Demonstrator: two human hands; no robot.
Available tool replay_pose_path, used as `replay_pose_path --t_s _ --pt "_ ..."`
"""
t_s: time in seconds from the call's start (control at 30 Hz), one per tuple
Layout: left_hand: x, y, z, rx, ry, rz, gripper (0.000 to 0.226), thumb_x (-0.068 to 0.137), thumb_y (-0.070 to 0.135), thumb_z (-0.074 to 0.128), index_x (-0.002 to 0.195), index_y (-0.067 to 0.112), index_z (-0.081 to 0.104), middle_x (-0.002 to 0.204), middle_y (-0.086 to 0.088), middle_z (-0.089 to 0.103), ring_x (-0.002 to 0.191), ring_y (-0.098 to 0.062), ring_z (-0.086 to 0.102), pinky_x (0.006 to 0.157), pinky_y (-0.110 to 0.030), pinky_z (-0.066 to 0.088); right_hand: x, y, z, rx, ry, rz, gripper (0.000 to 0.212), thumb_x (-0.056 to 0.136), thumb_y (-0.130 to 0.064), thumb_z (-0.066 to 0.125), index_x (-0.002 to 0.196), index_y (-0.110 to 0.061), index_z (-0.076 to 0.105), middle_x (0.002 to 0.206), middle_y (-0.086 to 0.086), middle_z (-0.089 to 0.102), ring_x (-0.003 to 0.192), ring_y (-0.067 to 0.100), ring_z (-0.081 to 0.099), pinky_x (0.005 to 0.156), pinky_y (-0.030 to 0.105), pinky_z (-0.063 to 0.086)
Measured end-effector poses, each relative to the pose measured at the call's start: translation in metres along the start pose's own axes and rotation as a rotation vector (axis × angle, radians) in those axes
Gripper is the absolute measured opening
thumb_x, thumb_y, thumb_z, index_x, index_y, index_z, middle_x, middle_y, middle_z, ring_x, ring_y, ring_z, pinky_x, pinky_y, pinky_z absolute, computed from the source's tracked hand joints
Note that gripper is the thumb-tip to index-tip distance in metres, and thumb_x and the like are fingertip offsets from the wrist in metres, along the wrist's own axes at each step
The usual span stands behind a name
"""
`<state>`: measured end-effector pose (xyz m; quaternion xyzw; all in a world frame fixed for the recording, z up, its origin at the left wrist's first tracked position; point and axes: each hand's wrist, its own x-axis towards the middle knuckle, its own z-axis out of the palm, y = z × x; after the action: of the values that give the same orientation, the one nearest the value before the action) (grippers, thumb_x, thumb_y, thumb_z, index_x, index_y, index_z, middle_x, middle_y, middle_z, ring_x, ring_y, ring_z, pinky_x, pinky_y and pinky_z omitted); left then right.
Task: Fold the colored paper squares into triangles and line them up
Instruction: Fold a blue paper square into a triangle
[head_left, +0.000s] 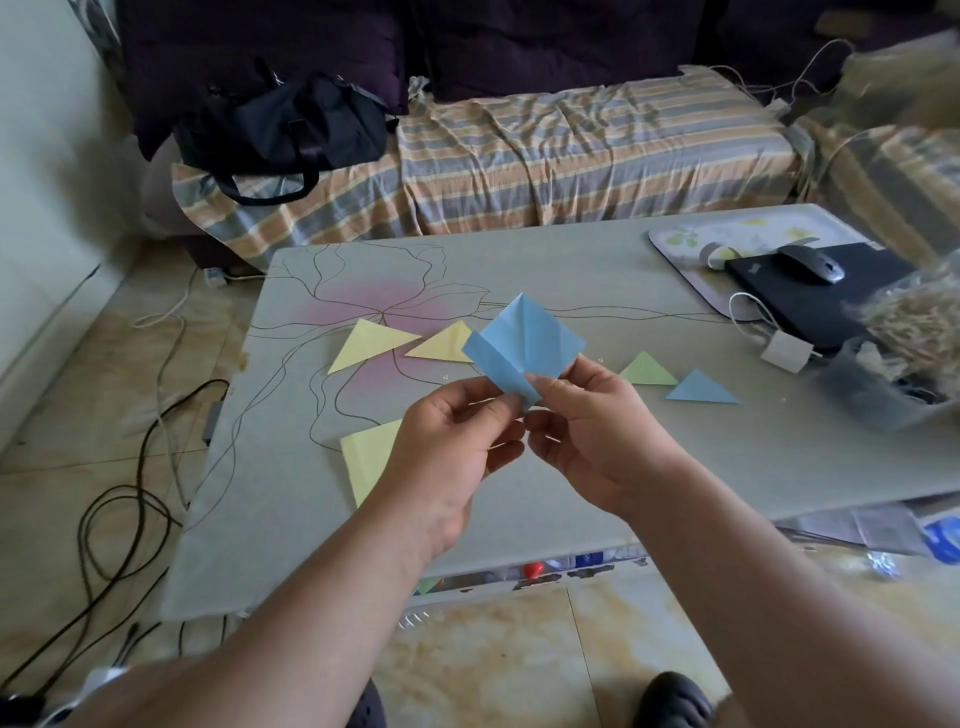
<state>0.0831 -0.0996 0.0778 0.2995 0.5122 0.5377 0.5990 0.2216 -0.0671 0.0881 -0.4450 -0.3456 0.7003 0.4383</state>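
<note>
The blue paper, creased and partly unfolded, is held above the table, its lower corner pinched between the left hand and the right hand, thumbs and forefingers curled on it. Beyond the fingers lie two yellow triangles, right of them a green triangle and a blue triangle. Under the left hand lies a yellow sheet.

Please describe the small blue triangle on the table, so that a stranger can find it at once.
Start at the grey table and look right of the two hands. The small blue triangle lies flat there, beside a green triangle. It is the rightmost folded piece, nearest the white charger.
</note>
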Motion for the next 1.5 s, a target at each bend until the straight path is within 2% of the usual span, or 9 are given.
replay_pose_path --t_s 0.43,0.57,0.77,0.83,0.9,0.97,1.1,1.3,1.5 --pt "0.004 0.002 -0.004 0.205 0.125 0.084 0.011 0.086 0.012 0.083 0.093 0.019 0.078 0.078 0.000 0.078 0.071 -0.014 0.070 0.069 -0.026 0.058 0.004 -0.012 -0.007 -0.031 0.159 -0.008 0.010 0.096 -0.011 0.066 0.101 -0.019 0.065 0.090 0.006 0.068 0.067 0.020 0.058 0.064 0.030 0.048" --pt "0.003 0.005 -0.013 0.603 0.129 0.165 0.010 0.079 0.025 0.085 0.082 0.027 0.077 0.071 0.009 0.076 0.067 -0.013 0.072 0.061 -0.025 0.052 0.008 -0.016 -0.019 -0.464 0.354 -0.322 0.030 0.092 -0.019 0.071 0.113 -0.038 0.063 0.097 -0.005 0.067 0.084 0.014 0.065 0.075 0.035 0.054" --pt "-0.003 0.008 -0.014 0.944 0.042 0.281 0.013 0.080 0.023 0.079 0.075 0.032 0.072 0.065 0.022 0.070 0.058 0.004 0.063 0.048 -0.008 0.040 0.000 -0.007 -0.022 -1.118 0.080 -0.668 0.049 0.083 -0.052 0.077 0.129 -0.046 0.064 0.128 -0.019 0.055 0.123 0.012 0.047 0.099 0.024 0.038" --pt "-0.005 0.006 -0.014 1.034 0.005 0.326 0.013 0.081 0.023 0.075 0.076 0.035 0.072 0.064 0.020 0.069 0.062 0.003 0.062 0.050 -0.008 0.041 0.001 -0.004 -0.021 -1.184 0.040 -0.646 0.036 0.080 -0.051 0.082 0.113 -0.041 0.073 0.121 -0.021 0.060 0.116 0.007 0.048 0.093 0.015 0.034" --pt "-0.006 0.004 -0.016 1.071 -0.022 0.358 0.015 0.082 0.023 0.073 0.086 0.036 0.078 0.064 0.016 0.069 0.065 0.000 0.063 0.053 -0.011 0.044 0.001 -0.008 -0.021 -1.142 0.038 -0.542 0.016 0.079 -0.046 0.086 0.087 -0.036 0.076 0.094 -0.022 0.067 0.086 -0.003 0.056 0.072 0.011 0.037" --pt "-0.005 0.004 -0.018 1.055 -0.032 0.355 0.020 0.084 0.022 0.073 0.093 0.038 0.081 0.066 0.016 0.071 0.065 -0.002 0.064 0.054 -0.012 0.045 0.002 -0.011 -0.024 -1.115 0.055 -0.427 0.015 0.080 -0.040 0.085 0.075 -0.032 0.074 0.076 -0.017 0.068 0.063 -0.001 0.054 0.055 0.014 0.036" --pt "0.002 0.009 -0.026 0.930 -0.026 0.283 0.014 0.090 0.026 0.073 0.095 0.037 0.082 0.076 0.020 0.075 0.063 0.000 0.063 0.056 -0.016 0.046 0.005 -0.015 -0.028 -0.953 0.096 -0.389 0.013 0.082 -0.025 0.086 0.076 -0.026 0.074 0.080 -0.011 0.073 0.076 0.003 0.063 0.062 0.010 0.044" --pt "0.011 0.011 -0.027 0.565 0.004 0.213 0.013 0.085 0.041 0.076 0.093 0.032 0.081 0.090 0.004 0.080 0.092 -0.021 0.074 0.092 -0.045 0.060 0.006 -0.012 -0.023 -0.691 0.025 -0.375 0.019 0.086 -0.007 0.081 0.088 -0.024 0.074 0.075 -0.007 0.068 0.068 0.011 0.057 0.067 0.019 0.050" --pt "0.013 0.013 -0.023 0.195 0.020 0.082 0.014 0.093 0.020 0.077 0.080 0.022 0.082 0.089 -0.008 0.075 0.083 -0.021 0.067 0.081 -0.038 0.053 0.008 -0.011 -0.020 -0.505 0.034 -0.343 0.020 0.087 -0.003 0.079 0.082 -0.022 0.073 0.072 -0.011 0.065 0.071 0.017 0.051 0.063 0.031 0.041"
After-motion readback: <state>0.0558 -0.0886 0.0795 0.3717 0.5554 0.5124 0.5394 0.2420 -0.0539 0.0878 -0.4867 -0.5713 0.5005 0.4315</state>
